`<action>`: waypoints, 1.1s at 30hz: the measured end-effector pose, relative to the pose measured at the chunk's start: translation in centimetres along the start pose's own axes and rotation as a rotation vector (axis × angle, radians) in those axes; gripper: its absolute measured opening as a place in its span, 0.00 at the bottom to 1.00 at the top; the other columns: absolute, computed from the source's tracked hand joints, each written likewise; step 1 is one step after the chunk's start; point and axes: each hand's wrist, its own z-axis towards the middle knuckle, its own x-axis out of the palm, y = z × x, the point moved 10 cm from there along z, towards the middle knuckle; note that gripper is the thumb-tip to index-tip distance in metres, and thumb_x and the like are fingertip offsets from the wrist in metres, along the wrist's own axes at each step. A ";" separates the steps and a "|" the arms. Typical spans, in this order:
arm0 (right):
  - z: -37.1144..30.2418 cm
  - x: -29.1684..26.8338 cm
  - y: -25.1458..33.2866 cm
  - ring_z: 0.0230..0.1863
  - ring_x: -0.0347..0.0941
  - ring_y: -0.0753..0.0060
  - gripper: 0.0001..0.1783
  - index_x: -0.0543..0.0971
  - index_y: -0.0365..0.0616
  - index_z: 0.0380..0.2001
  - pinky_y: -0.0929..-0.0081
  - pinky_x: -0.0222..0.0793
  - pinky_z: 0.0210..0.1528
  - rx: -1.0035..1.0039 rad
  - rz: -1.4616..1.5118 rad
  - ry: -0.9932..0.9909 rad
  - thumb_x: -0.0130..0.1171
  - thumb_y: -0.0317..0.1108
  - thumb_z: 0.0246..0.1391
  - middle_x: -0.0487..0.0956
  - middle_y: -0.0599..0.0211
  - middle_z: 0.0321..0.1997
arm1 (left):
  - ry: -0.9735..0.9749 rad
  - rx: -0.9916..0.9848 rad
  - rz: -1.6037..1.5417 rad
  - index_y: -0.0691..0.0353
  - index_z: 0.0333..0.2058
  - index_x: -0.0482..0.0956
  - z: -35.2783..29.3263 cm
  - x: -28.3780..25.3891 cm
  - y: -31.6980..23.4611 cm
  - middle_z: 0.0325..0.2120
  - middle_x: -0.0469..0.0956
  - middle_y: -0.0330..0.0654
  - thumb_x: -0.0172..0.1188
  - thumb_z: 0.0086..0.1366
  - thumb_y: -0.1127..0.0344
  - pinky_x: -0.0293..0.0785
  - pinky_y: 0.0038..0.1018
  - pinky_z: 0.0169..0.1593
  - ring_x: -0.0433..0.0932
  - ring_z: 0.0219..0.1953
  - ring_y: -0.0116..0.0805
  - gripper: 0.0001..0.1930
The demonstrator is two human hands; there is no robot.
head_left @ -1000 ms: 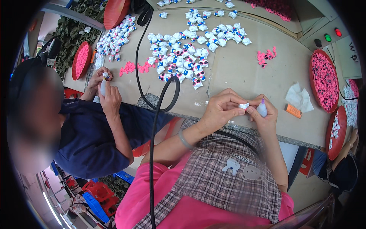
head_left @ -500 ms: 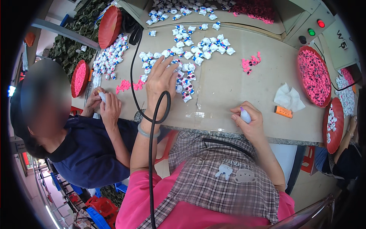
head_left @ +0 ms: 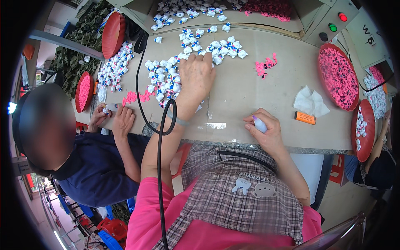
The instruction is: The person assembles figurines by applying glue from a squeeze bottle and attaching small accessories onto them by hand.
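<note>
Arched over the middle of the table, my left hand (head_left: 196, 75) has its bent fingers down among small white-and-blue figures (head_left: 166, 81). Its fingertips are hidden, so I cannot make out whether it grips one. Close to the table's near edge, my right hand (head_left: 268, 131) is closed around a small pale squeeze bottle (head_left: 260, 125) with a purple tip pointing up and left. Little pink pieces (head_left: 265, 65) lie loose beyond that hand. A black cable (head_left: 160, 166) hangs looped in front of my left forearm.
At the left, a co-worker's hands (head_left: 121, 121) handle a small white piece near a pink row (head_left: 137, 97). Red dishes (head_left: 338, 77) line both sides. A white tissue (head_left: 310, 102) and an orange box (head_left: 305, 118) lie right. A metal cabinet (head_left: 325, 21) stands behind.
My left hand has moved away from me and to the right, its raised fingers now bent down onto the figures. The right hand keeps its bottle. The co-worker's hands have shifted slightly.
</note>
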 end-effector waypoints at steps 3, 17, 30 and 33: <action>-0.1 -0.4 -0.5 0.30 0.73 0.70 0.08 0.79 0.38 0.31 0.76 0.68 0.35 0.037 0.044 -0.010 0.64 0.24 0.44 0.75 0.65 0.29 | 0.076 -0.043 -0.353 0.64 0.37 0.76 -1.3 -0.9 -1.2 0.29 0.79 0.41 0.65 0.52 0.67 0.69 0.34 0.38 0.77 0.35 0.37 0.14; -0.7 -2.1 -2.2 0.30 0.68 0.82 0.20 0.66 0.41 0.50 0.84 0.63 0.26 0.185 0.706 -0.079 0.53 0.23 0.54 0.69 0.67 0.42 | 0.490 -0.623 -2.196 0.68 0.52 0.70 -10.2 2.8 -6.8 0.40 0.78 0.44 0.53 0.65 0.73 0.74 0.21 0.41 0.79 0.37 0.30 0.16; -1.5 -6.1 0.0 0.24 0.72 0.79 0.19 0.71 0.38 0.46 0.87 0.64 0.22 0.060 0.609 -0.365 0.62 0.21 0.50 0.77 0.62 0.34 | 0.399 -0.490 -2.118 0.69 0.48 0.72 -11.3 1.3 -7.6 0.42 0.77 0.47 0.60 0.59 0.74 0.75 0.21 0.42 0.77 0.43 0.28 0.17; -1.8 -6.6 0.9 0.25 0.72 0.80 0.21 0.70 0.37 0.49 0.88 0.64 0.23 0.063 0.486 -0.378 0.61 0.23 0.51 0.77 0.60 0.36 | 0.390 -0.505 -2.123 0.69 0.47 0.73 -11.2 1.1 -7.6 0.41 0.78 0.43 0.59 0.60 0.78 0.74 0.21 0.43 0.77 0.42 0.27 0.16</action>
